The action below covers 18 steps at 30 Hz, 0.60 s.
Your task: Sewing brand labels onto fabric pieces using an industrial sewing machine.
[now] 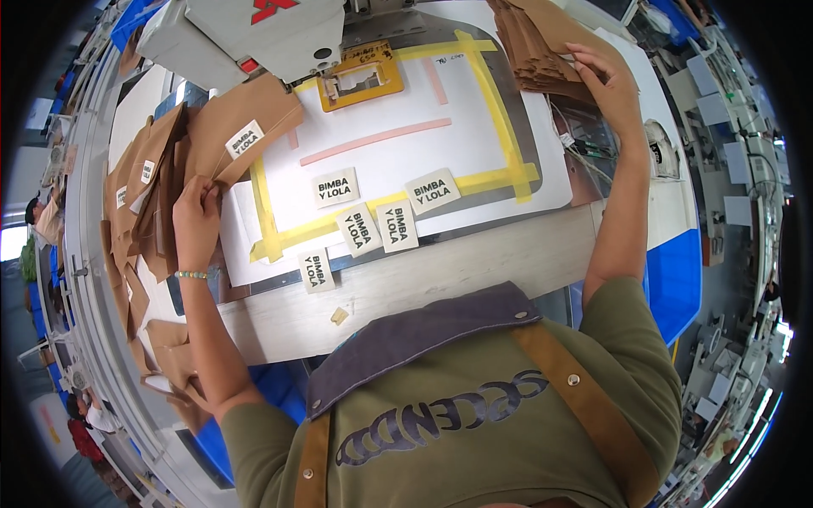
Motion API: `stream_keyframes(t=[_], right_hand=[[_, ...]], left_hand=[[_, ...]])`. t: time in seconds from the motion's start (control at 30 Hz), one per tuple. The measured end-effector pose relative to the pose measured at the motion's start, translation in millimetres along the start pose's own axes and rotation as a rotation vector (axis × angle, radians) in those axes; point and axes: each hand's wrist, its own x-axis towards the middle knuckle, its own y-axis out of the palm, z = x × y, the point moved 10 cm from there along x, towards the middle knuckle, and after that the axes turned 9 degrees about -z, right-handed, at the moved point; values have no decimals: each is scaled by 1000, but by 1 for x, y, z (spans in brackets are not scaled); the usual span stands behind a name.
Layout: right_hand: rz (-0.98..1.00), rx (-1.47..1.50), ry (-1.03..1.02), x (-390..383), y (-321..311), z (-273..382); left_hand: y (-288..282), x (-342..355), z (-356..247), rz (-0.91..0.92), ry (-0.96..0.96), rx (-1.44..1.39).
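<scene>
My left hand [198, 212] pinches the lower edge of a brown piece [212, 123] that carries a white label [244, 138] and reaches up beside the machine's needle area. Left of it lie overlapping labelled brown pieces [131, 195]. My right hand [605, 89] grips the top piece of a brown stack [533, 63] at the upper right. Between my hands, several loose white labels [359, 229] lie on and just below a white sheet [381, 140] marked with yellow and pink tape. A yellow template frame [360, 97] sits at the sheet's upper part, under the machine head.
The white sewing machine [237, 38] overhangs the top left. Blue bins [673, 284] stand at the right and below the table [449, 262]. A small scrap [339, 315] lies near the front edge. Other workers [42, 212] and machine rows appear at both sides, beyond the table.
</scene>
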Motion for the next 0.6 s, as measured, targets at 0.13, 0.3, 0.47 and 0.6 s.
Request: stream_keyframes(t=[0.13, 0.3, 0.47, 0.6], right_hand=[[37, -60, -91, 3, 5, -3], [74, -80, -17, 0, -3, -10], [108, -200, 6, -1, -10, -18], [118, -106, 31, 12, 20, -21]], left_hand=[[-26, -3, -12, -50, 21, 66], [-88, 39, -1, -401, 76, -5], [-64, 77, 119, -53, 198, 621], [-44, -3, 274, 288, -72, 789]])
